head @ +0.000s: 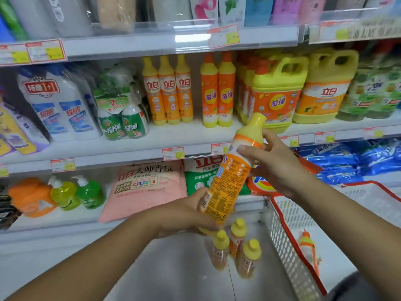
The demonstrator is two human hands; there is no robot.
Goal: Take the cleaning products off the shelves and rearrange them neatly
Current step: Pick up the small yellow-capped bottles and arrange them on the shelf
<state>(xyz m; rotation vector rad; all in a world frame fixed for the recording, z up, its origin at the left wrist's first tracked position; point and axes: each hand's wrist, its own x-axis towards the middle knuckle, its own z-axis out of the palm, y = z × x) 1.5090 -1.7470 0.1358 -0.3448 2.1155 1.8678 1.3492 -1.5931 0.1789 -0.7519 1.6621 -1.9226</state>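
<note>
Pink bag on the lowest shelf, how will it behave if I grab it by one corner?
The pink bag looks like a soft, creased pouch leaning back, so it would probably sag. It bulges full, so likely heavy for one corner. Being flat, it should not roll.

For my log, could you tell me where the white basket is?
Head view, lower right: the white basket sits just right of three yellow-capped bottles standing on the floor.

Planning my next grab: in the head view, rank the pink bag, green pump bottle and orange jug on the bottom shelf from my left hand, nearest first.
1. pink bag, just left of the left hand.
2. green pump bottle, further left.
3. orange jug, at the far left.
</note>
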